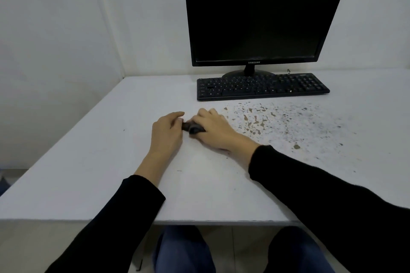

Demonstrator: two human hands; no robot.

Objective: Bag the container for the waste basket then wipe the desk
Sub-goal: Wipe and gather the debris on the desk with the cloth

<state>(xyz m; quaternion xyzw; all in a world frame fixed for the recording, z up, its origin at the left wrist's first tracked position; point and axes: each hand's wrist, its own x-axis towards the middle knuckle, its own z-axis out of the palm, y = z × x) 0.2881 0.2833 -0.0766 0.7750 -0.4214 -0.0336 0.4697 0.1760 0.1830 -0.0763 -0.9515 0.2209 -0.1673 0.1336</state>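
Both hands meet near the middle of the white worktop (pixel 88 150). The right hand (pixel 213 127) curls over a small dark bundle (pixel 192 128), likely a folded bag; the left hand (pixel 166 132) pinches its end. Dark crumbs (pixel 277 119) lie unwiped by the keyboard (pixel 261 86). No container shows; bagging looks barely begun.

We see a white counter (pixel 93 162) set into a wall corner. At its back stands a black monitor (pixel 259 13) on a round foot, with a black keyboard (pixel 261 86) just in front. Right of centre, dark specks and brownish spots (pixel 277 122) are scattered over the surface — densest below the keyboard.
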